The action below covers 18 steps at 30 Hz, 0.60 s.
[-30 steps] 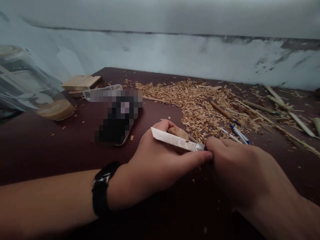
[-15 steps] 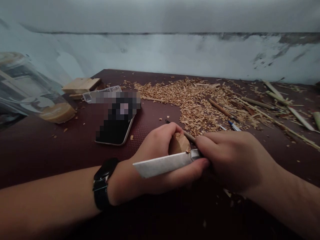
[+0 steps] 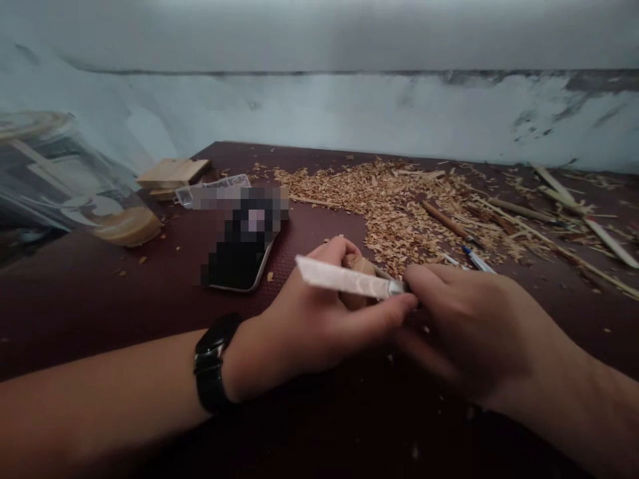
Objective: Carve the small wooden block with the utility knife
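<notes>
My left hand, with a black watch on its wrist, is wrapped round a small rounded piece of wood. Its thumb reaches across to the base of the blade. In my closed right hand is a knife; its handle is hidden by the fingers. The light, straight blade points left and lies across the front of the wood, partly covering it. I cannot tell whether the edge touches the wood. Small pale chips hang or lie below the hands, somewhat blurred.
On the dark red table a heap of wood shavings spreads behind the hands. A phone lies left, near wood blocks and a clear plastic cup. Right are a wooden-handled tool, a pen and wood strips.
The knife blade has swung upward, from across the left thumb to in front of the wood. Loose chips now show below the hands. The whole view has shifted slightly.
</notes>
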Tool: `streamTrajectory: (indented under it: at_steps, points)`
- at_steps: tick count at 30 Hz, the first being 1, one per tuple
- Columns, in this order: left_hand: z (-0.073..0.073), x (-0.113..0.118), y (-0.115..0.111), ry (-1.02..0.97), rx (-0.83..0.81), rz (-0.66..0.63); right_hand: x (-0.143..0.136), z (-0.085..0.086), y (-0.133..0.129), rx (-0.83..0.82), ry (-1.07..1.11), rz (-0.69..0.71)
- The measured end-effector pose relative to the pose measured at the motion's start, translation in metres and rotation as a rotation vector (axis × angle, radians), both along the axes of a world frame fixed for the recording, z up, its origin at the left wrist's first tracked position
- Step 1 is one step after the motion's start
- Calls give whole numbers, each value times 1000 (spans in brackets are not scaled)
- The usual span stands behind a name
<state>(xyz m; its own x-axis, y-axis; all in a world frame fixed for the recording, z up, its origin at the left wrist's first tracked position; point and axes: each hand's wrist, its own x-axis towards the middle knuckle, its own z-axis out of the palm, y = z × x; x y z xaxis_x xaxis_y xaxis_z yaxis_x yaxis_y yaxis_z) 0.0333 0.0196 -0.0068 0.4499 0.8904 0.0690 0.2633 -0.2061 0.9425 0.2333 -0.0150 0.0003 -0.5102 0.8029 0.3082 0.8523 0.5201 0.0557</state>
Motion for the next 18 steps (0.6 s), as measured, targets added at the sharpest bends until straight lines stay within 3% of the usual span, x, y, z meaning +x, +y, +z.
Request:
streamTrajectory:
  at_steps: [4, 9, 14, 18]
  points:
    - [5, -2, 0, 247, 194, -41, 5, 6, 4, -102, 0, 100]
    - [2, -2, -2, 245, 237, -65, 11, 5, 11, -87, -34, 145]
    - [1, -1, -3, 207, 157, 66, 7, 2, 10, 33, -59, 24]
    - [0, 3, -5, -17, 21, 60, -1, 0, 2, 89, -53, -56]
